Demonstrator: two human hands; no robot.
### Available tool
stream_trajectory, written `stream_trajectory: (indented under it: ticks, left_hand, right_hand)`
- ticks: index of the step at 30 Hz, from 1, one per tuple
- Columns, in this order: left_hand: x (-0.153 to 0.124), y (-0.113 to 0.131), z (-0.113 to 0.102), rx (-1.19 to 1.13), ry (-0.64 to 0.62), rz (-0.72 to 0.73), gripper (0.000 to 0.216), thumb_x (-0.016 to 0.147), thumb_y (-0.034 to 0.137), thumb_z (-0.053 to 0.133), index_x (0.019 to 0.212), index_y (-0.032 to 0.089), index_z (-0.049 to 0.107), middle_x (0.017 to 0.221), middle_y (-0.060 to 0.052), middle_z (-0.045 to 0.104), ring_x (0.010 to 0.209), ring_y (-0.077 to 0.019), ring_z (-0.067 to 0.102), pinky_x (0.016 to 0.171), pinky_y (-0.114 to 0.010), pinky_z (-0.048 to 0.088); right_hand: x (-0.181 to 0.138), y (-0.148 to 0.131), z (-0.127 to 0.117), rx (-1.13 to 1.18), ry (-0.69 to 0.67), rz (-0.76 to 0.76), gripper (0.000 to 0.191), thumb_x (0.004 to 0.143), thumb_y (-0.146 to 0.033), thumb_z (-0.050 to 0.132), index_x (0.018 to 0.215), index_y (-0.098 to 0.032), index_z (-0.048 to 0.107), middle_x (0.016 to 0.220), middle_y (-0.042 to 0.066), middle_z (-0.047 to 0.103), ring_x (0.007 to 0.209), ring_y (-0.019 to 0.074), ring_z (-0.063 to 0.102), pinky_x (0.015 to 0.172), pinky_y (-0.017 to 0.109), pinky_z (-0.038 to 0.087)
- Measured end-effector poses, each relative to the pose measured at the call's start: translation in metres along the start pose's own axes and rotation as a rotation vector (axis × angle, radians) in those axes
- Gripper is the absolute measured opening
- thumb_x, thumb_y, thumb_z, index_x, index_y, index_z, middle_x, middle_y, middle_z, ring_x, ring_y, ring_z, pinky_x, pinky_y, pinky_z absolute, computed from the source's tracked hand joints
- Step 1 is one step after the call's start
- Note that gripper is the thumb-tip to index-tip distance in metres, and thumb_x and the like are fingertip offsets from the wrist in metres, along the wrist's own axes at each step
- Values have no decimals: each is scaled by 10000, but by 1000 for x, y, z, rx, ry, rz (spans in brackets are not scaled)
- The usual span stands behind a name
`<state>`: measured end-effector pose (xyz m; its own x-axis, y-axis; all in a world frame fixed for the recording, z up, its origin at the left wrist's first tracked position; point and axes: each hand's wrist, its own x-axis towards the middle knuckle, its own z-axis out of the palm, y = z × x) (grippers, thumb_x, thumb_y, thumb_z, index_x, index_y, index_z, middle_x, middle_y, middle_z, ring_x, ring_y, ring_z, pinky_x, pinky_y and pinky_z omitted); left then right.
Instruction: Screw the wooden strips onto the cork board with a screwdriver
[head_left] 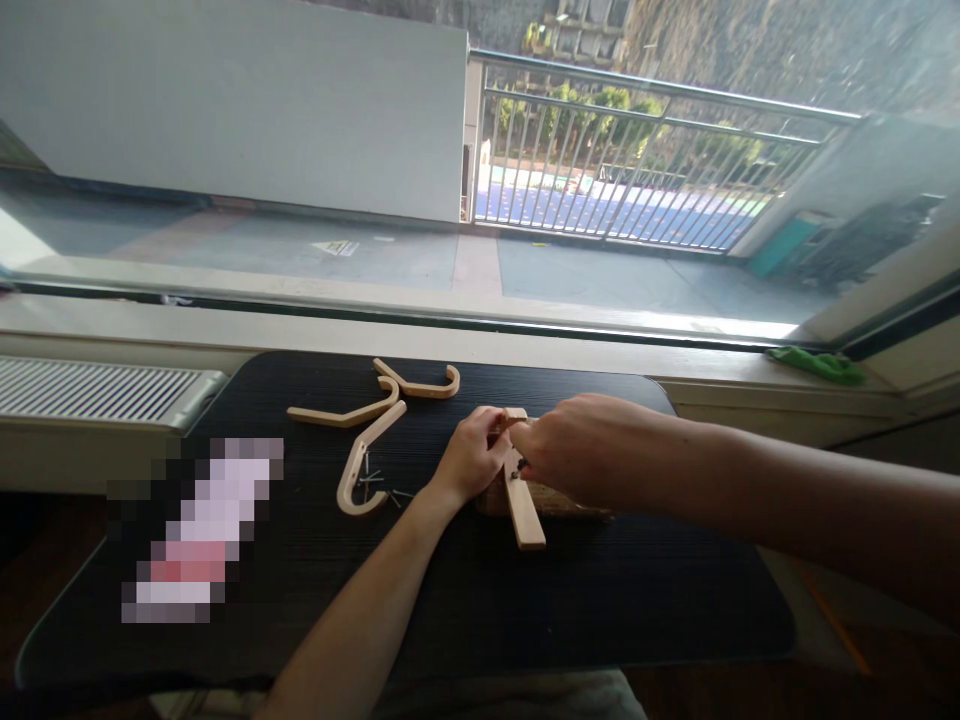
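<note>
A light wooden hook piece (523,500) lies across a wooden block (555,500) on the black table (450,600). My left hand (472,455) is curled around the upper end of this piece, holding it in place. My right hand (581,450) meets it from the right, fingers pinched together at the same spot; what they pinch is hidden. Several small dark screws (379,483) lie just left of my left wrist. Three more curved wooden hooks rest nearby: one (366,462) beside the screws, one (345,412) further back, and one (421,383) at the rear.
A blurred pink and white object (199,535) lies on the table's left part. A white radiator grille (97,390) runs along the left under the window sill. A green cloth (817,362) sits on the sill at right. Beyond the glass is a balcony with a railing.
</note>
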<state>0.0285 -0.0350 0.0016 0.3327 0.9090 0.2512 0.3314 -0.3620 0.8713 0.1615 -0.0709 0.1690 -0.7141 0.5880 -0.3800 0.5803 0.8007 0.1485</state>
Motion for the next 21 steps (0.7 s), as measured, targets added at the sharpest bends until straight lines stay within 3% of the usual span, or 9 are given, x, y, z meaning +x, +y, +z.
stream_trajectory:
  ticks: [10, 21]
  left_hand:
    - [-1, 0, -1, 6, -5, -17, 180, 801, 82, 555, 935, 164, 643, 938, -59, 665, 905, -197, 630, 821, -302, 505]
    - [-1, 5, -3, -17, -10, -24, 172, 803, 92, 586, 944, 160, 657, 962, -68, 685, 924, -210, 645, 838, -321, 510]
  right_hand:
    - [4, -2, -2, -11, -10, 56, 88, 872, -198, 652, 897, -130, 701, 710, 66, 709, 633, 204, 680, 455, 276, 272]
    - [13, -11, -15, 44, -166, 147, 207, 920, -165, 552, 865, -164, 752, 808, 99, 745, 717, 238, 702, 492, 275, 391]
